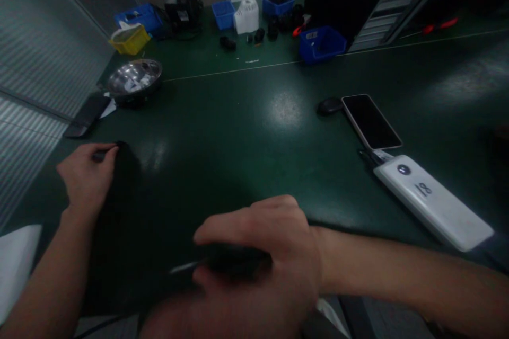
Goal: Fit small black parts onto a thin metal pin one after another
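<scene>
At left, the bare left hand [89, 172] pinched a small black object [122, 144] over the dark green tabletop [222, 137]; nearer, a blurred black tool [233, 259] with a thin silvery tip lay within the curled right hand [278, 249], left of a white oblong device [433, 201].

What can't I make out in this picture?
All in the head view:
Dark thing in the right hand: blurred, mostly covered by the hand itself.
Small black item at the left hand: partly covered by it, and dim.
White object: cut off by the left edge.
White pieces in the metal bowl: too small to identify.
</scene>
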Motion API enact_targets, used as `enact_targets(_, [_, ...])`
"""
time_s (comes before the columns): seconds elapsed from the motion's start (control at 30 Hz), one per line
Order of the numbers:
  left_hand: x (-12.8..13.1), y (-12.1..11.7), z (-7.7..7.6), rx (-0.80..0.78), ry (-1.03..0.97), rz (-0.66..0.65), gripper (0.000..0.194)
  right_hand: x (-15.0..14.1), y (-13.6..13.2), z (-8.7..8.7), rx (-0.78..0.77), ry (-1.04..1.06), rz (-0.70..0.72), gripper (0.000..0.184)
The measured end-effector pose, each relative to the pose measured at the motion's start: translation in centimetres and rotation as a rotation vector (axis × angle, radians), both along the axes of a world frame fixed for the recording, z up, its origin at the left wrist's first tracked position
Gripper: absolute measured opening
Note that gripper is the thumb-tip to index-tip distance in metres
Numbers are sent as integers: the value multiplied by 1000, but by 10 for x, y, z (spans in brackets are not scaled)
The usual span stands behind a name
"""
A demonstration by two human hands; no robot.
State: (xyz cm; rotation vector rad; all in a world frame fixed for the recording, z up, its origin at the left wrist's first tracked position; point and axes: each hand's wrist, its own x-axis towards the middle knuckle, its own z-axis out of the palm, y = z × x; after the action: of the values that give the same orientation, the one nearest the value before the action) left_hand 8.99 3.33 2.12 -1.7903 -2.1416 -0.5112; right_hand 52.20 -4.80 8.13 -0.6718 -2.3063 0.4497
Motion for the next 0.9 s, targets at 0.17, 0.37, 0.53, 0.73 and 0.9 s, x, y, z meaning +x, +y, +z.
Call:
enact_targets(0.17, [108, -5, 15, -107, -206, -492, 24, 37, 42, -28, -118, 13, -206, 22])
enact_targets(0.37, [247, -5, 14, -309, -410, -1085, 15, 77, 67, -46, -217, -64, -342, 19])
enact_targets(0.53, [283, 0, 2, -283, -499, -1147, 14, 91, 72, -43, -236, -123, -325, 21])
enact_targets(0.73, [278, -1, 0, -311, -585, -1043, 11, 92, 72, -44, -284, -179, -293, 18])
enact_targets(0.9, [279, -2, 0, -360, -615, -985, 23, 92, 72, -46, -335, -181, -312, 14])
